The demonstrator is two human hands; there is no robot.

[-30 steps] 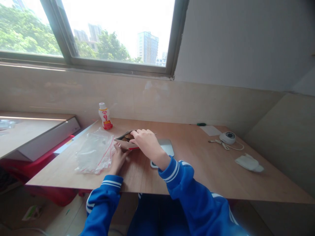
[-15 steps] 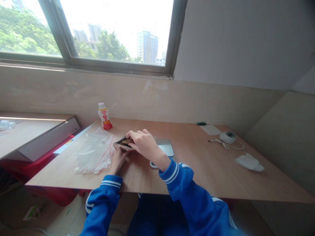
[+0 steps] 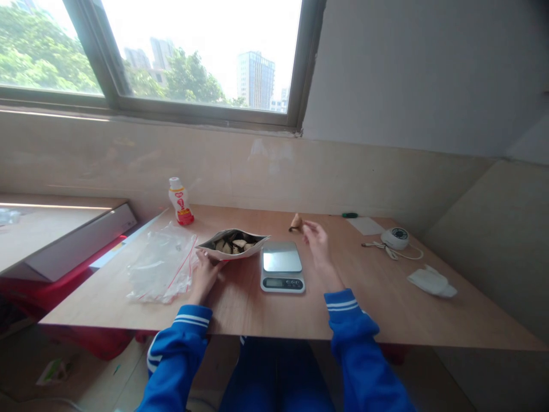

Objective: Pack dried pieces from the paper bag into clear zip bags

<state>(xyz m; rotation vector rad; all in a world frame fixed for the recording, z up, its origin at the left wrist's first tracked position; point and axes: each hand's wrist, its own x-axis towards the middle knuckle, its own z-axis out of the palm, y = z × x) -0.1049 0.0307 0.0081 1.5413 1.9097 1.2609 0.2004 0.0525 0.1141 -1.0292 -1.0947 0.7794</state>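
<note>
An open-topped pouch (image 3: 234,254) stands on the table, its mouth spread and pale and brown dried mushroom pieces (image 3: 235,246) showing inside. My left hand (image 3: 206,276) grips the pouch at its near left corner. Over the table, beyond the right rear corner of a kitchen scale (image 3: 282,260), my right hand (image 3: 316,240) pinches one brown dried mushroom (image 3: 295,222) between its fingertips. The scale has a bare silver plate and a small display in front; its digits are too small to read.
Clear zip bags (image 3: 160,266) lie left of the pouch, with a red and white bottle (image 3: 180,203) behind them. To the right are a white dome camera (image 3: 394,237) with its cable, a white paper (image 3: 366,226), a green-handled tool (image 3: 349,215) and a crumpled white bag (image 3: 432,281).
My right hand has come out of the pouch and moved right past the scale, carrying a dried mushroom. The scale and the pouch's contents are now uncovered. My left hand stays at the pouch.
</note>
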